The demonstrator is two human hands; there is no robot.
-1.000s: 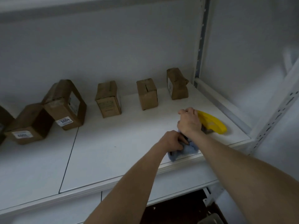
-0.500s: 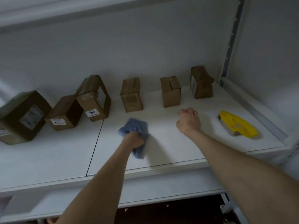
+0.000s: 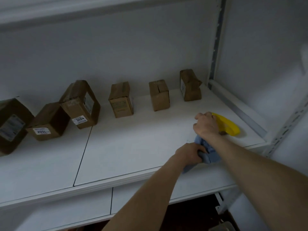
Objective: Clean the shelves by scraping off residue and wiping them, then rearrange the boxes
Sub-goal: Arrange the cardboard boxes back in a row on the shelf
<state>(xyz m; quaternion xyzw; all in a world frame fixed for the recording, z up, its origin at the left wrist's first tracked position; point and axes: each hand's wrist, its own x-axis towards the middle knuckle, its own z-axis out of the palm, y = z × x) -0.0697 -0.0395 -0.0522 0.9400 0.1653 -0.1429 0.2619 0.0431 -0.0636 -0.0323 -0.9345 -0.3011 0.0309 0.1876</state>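
Since the previous frame, the left hand [image 3: 190,153] has carried the blue cloth [image 3: 210,157] from mid-shelf to the right front edge of the white shelf [image 3: 133,147]; its fingers grip the bunched cloth. The right hand [image 3: 206,126] is curled just in front of the yellow scraper [image 3: 230,126]; whether it holds the scraper cannot be told. Six cardboard boxes [image 3: 159,95] stand along the grey back wall. A lower shelf [image 3: 150,192] sits beneath.

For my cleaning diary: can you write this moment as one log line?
step: wipe | left hand: grips cloth on shelf | right hand: curled at scraper, grip unclear | boxes: six, along back
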